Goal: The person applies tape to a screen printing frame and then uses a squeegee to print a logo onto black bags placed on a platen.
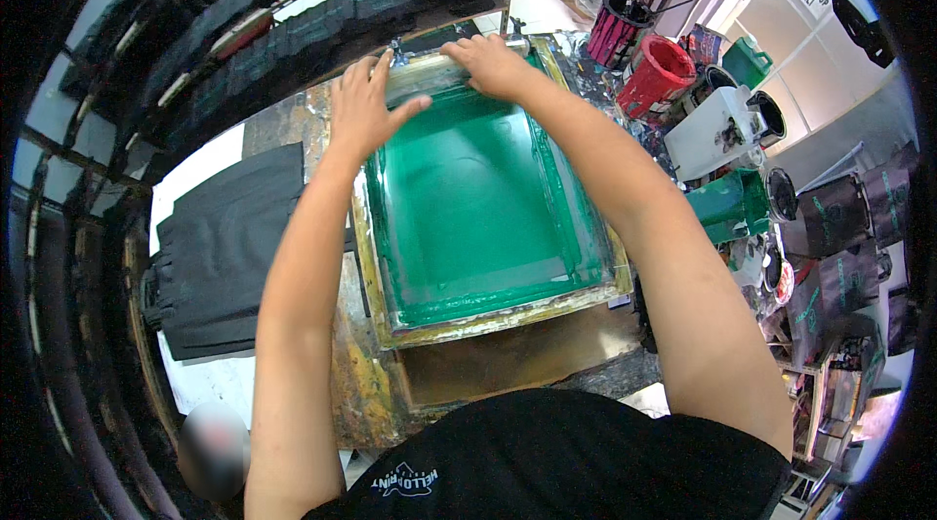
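Note:
A screen-printing frame [498, 330] lies on the worktable before me, its mesh [468, 198] coated with wet green ink. At its far end a pale squeegee [426, 79] spans the frame's width. My left hand [363, 108] grips the squeegee's left part, thumb stretched out toward the middle. Farther right, my right hand [488, 66] has its fingers curled over the squeegee's top; the fingers' far side is hidden. Both arms reach forward on either side of the mesh. Left of the frame lies a stack of flat black fabric pieces [234, 247].
Racks [342, 18] hung with rows of black pieces stand at the far left. On the right crowd a red ink bucket [659, 76], a pink-streaked dark bucket [620, 30], a white container [712, 135] and a green ink container [727, 208]. The table [366, 393] is ink-stained.

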Demonstrator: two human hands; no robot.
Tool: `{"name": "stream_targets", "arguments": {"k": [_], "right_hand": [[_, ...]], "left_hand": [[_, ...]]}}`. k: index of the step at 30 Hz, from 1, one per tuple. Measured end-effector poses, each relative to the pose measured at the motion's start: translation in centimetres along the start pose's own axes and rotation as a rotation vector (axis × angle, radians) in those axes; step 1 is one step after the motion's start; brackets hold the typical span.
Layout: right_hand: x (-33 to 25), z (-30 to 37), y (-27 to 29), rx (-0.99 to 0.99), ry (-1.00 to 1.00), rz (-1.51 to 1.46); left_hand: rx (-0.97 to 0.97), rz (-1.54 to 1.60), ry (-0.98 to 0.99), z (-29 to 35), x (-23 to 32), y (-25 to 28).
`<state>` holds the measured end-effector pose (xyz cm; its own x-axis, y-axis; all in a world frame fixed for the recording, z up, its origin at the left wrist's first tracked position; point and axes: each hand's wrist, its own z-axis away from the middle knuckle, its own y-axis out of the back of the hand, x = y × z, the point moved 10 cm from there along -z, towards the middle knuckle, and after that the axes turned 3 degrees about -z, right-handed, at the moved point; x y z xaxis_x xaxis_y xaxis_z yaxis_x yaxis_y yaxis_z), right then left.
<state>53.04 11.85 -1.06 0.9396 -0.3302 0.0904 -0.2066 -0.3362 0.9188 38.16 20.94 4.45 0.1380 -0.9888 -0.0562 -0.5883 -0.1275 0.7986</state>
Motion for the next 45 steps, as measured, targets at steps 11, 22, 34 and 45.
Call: {"name": "stream_targets", "arguments": {"k": [11, 22, 34, 45], "right_hand": [[3.6, 2.2, 0.2, -0.060, -0.233, 0.025], [0.8, 5.8, 2.1, 0.075, -0.184, 0.102], [-5.4, 13.5, 5.6, 0.020, -0.187, 0.074], [-13.7, 22.6, 11.2, -0.047, -0.206, 0.013]], "left_hand": [[-0.085, -0.099, 0.050, -0.8, -2.1, -6.2], [0.013, -0.109, -0.043, 1.8, -0.3, -5.2], [0.047, -0.067, -0.073, 9.4, 4.6, 1.3], [-0.010, 0.021, -0.041, 18.3, 10.3, 9.6]]}}
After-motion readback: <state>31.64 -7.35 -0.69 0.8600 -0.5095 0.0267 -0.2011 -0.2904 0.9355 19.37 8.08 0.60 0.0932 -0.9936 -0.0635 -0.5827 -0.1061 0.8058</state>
